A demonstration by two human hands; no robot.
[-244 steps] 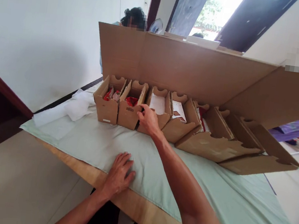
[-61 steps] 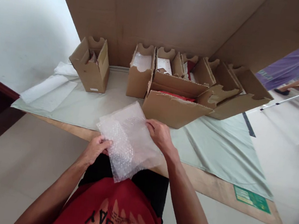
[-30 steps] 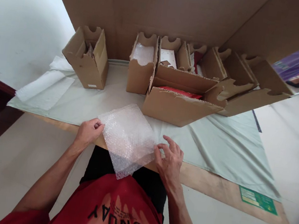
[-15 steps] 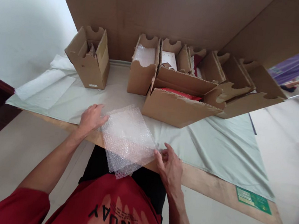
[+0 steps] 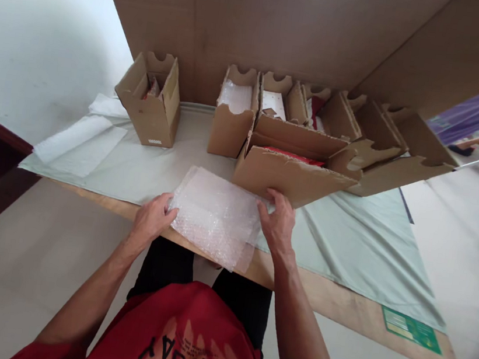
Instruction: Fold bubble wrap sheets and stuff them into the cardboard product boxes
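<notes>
A clear piece of bubble wrap (image 5: 215, 217) lies flat at the table's front edge, its near corner hanging slightly over. My left hand (image 5: 154, 218) has thumb and fingers closed at its left edge. At the wrap's upper right edge is my right hand (image 5: 278, 223), thumb and index finger spread apart, thumb touching the wrap. The right fingertips come close to the front of a low cardboard box (image 5: 296, 181), which has something flat and red (image 5: 298, 156) inside.
Several upright cardboard bins stand behind, one holding bubble wrap (image 5: 236, 96), another white cards (image 5: 273, 104). A separate bin (image 5: 153, 112) stands left. White sheets (image 5: 80, 144) lie on the pale green cloth (image 5: 346, 240). A large cardboard panel (image 5: 260, 23) rises at the back.
The bubble wrap has turned and now lies squarer to the table edge, further onto the table. My right hand has moved up and away from me; my left has shifted slightly right.
</notes>
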